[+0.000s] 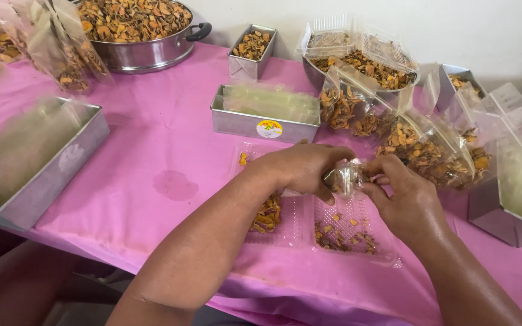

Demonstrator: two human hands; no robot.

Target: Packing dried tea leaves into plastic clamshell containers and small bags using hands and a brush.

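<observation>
My left hand (304,169) and my right hand (403,196) meet over the pink table, both gripping a small clear plastic bag (347,177) bunched between the fingers. What lies inside the bag is hidden. Right below the hands sits an open clear plastic clamshell tray (297,232) holding some orange dried slices (268,214) in its two halves.
A metal tin with clear bags (261,124) stands just beyond the hands. Filled bags of dried slices (418,151) pile at the right. A big metal pot (146,51) of slices is at the back left, a small tin (250,57) beside it, large tins at the left (49,175) and right (502,211).
</observation>
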